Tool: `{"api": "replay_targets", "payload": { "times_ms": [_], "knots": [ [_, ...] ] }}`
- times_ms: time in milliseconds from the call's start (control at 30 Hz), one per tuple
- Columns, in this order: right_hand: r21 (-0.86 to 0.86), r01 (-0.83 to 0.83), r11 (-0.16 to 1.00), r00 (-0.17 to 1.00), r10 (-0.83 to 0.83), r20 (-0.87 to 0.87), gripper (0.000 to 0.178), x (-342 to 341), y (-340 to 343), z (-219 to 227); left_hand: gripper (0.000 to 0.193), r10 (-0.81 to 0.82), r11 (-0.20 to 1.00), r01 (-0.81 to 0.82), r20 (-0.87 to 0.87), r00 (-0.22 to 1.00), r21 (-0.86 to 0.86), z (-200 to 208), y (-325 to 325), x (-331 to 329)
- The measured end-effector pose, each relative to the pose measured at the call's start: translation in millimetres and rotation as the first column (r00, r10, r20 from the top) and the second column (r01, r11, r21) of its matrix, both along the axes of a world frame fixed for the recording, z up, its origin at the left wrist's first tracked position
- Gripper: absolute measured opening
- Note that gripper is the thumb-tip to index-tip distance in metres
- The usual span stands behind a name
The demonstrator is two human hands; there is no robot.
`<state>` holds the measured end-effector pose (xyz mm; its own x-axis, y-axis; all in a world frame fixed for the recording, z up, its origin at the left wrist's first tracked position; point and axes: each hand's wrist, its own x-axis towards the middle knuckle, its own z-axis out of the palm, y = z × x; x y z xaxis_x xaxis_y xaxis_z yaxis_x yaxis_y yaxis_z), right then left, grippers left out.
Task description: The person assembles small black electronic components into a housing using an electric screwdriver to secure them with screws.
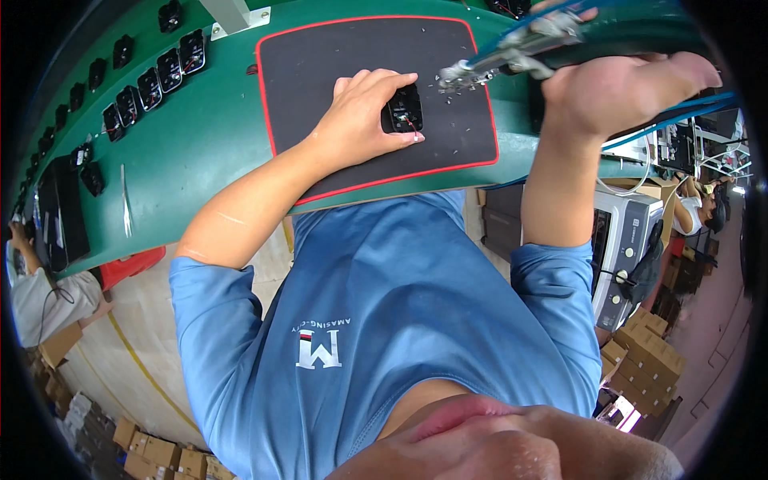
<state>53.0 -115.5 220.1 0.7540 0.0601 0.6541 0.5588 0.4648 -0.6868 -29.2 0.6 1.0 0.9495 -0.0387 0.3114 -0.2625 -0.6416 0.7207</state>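
Note:
On a black mat (344,60) with a red border lies a small black plastic housing (406,108) with thin red and dark wires and a white connector. My left hand (362,116) curls around its left side, with fingers at the top and thumb at the lower edge. My right hand (612,96), blurred by motion, is raised right of the mat. It grips a metal-fronted tool (516,56) with blue hoses, whose tip points toward the housing but stands apart from it. The tool's rear is smeared and partly hidden. Small light bits lie near the tip.
Several open housings (150,88) stand in a row at the left on the green table (208,152), with more black parts behind. White tweezers (125,200) and a black tray (60,212) lie nearer. A metal bracket (232,20) rises beyond the mat. A grey machine (628,256) stands right.

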Motion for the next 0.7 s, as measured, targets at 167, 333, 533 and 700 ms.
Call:
{"api": "replay_targets", "payload": {
  "times_ms": [167,333,533,700],
  "knots": [
    [-0.117,-0.156,0.981,0.976,0.171,0.133,0.086,18.4,-8.5,-57.3,0.077,0.0,1.0,0.0,-0.003,1.0,-0.015,-0.2,0.4,-2.3],
    [0.044,-0.093,0.995,0.995,0.095,-0.042,0.09,4.8,3.2,-68.7,0.078,-0.003,1.0,0.003,0.056,0.998,-0.003,-0.4,-0.6,-0.6],
    [-0.005,-0.063,0.998,0.996,0.063,-0.061,0.096,-0.4,3.4,-75.9,0.076,-0.009,1.0,0.01,0.051,0.999,-0.025,0.5,-1.4,0.1],
    [0.013,-0.174,0.985,0.922,0.168,-0.349,0.104,-14.8,0.0,-57.5,0.075,0.0,0.998,0.003,0.04,0.999,-0.069,1.0,-1.1,-1.2]
  ]
}}
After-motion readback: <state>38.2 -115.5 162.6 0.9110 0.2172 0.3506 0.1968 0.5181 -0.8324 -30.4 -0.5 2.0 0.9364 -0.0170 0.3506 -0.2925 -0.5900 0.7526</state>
